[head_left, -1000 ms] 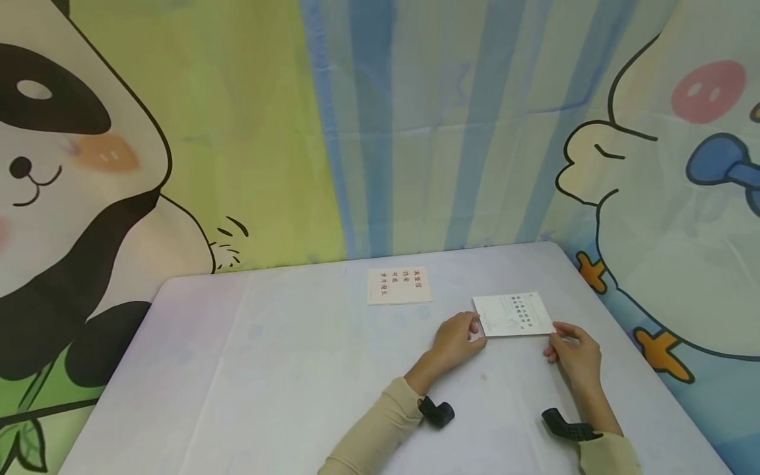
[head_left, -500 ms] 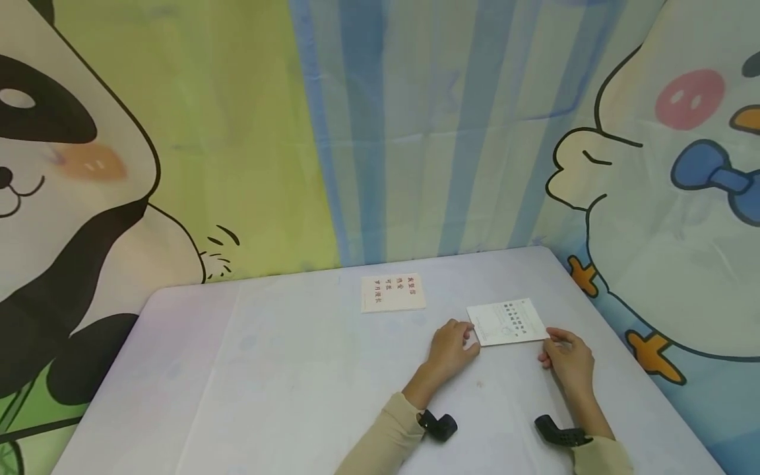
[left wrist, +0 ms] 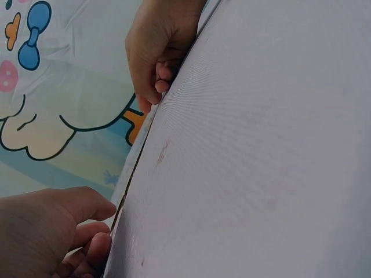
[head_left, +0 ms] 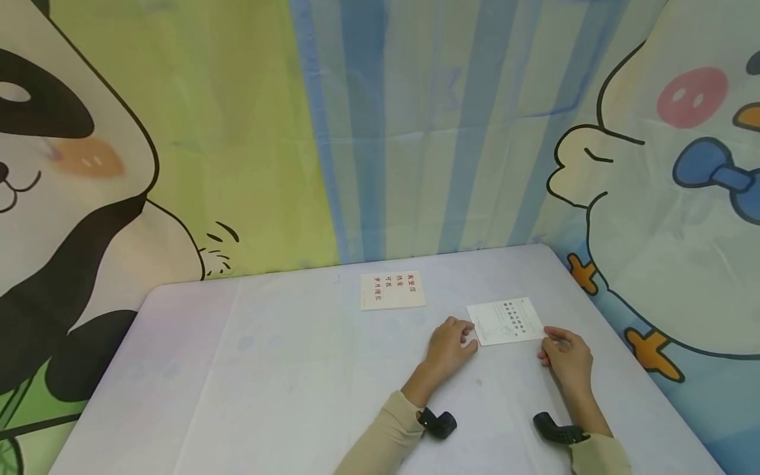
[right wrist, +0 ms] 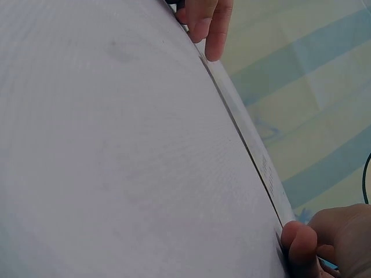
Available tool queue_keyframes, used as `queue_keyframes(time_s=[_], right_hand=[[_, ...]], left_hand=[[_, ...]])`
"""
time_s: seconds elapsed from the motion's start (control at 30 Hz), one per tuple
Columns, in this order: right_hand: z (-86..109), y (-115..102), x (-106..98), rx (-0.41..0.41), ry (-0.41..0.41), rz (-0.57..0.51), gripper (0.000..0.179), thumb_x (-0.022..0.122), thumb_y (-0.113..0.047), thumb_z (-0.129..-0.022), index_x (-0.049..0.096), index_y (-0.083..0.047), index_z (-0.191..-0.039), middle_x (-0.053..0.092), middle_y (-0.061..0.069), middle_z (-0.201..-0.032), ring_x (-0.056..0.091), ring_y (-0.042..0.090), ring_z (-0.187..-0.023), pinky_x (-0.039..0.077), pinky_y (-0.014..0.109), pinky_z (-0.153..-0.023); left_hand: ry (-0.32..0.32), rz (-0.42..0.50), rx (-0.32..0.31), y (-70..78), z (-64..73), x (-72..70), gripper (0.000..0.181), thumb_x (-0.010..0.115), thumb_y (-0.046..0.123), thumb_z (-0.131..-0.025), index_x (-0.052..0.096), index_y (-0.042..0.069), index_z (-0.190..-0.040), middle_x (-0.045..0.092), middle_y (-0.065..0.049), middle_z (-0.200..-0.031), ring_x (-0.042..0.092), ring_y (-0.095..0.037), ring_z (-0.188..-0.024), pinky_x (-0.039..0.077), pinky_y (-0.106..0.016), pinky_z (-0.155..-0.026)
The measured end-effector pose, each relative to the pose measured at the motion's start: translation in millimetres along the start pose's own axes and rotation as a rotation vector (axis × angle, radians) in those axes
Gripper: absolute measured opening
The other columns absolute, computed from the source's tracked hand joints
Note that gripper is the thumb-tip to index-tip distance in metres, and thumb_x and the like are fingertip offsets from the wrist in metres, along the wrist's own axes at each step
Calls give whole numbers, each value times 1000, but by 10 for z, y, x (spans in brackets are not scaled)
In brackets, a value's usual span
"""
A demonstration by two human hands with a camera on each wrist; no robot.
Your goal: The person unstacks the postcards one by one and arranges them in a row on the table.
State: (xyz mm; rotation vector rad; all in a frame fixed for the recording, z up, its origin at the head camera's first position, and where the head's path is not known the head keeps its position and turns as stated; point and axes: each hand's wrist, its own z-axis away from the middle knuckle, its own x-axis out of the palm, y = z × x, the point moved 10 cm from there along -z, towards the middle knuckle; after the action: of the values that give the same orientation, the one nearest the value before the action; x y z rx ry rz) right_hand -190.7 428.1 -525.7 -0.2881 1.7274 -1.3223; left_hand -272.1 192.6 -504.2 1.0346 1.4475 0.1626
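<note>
A white card printed with dark characters lies low over the table on the right side in the head view. From the left wrist view and right wrist view it is a thin edge-on strip, with a dark line between it and the cloth. My left hand holds its left end, thumb near the front corner and fingers at the side. Around the right front corner, my right hand pinches it with thumb and index finger. Farther back lies another pale card with red characters, untouched by either hand.
The table has a pale cloth cover. Behind it hangs a striped and yellow-green curtain, with a cartoon panda left and a white cartoon bird right. Each wrist wears a black camera mount.
The head view has shifted slightly. Both hands stay at the card's ends, and the card looks slightly narrower and flatter than before. The red-lettered card stays where it was.
</note>
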Motion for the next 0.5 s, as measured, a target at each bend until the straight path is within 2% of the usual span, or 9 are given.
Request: queue_keyframes(time_s=[0.23,0.43,0.5], right_hand=[[-6,13,0,0,7,9,35,51,-5,-90,58,5,-124,61,19,-101,59,9,-52,47,18,-46],[9,3,-6,13,7,-12,36,51,-5,-91,57,5,-125,59,18,-102,59,10,-53,46,16,-45],[12,-4,-2,16,5,-22,35,50,-7,-92,57,4,-125,61,17,-97,58,10,-53,46,16,-46]], left_hand=[[-9,27,-9,-27,1,12,29,70,19,-87,70,9,-115,52,9,-85,43,1,-72,35,-14,-67],[-4,58,7,-23,3,0,29,71,17,-87,69,7,-115,54,7,-87,45,1,-73,38,-14,-66],[-4,66,0,-34,-1,-6,29,71,16,-87,69,7,-114,53,8,-86,45,1,-73,39,-13,-65]])
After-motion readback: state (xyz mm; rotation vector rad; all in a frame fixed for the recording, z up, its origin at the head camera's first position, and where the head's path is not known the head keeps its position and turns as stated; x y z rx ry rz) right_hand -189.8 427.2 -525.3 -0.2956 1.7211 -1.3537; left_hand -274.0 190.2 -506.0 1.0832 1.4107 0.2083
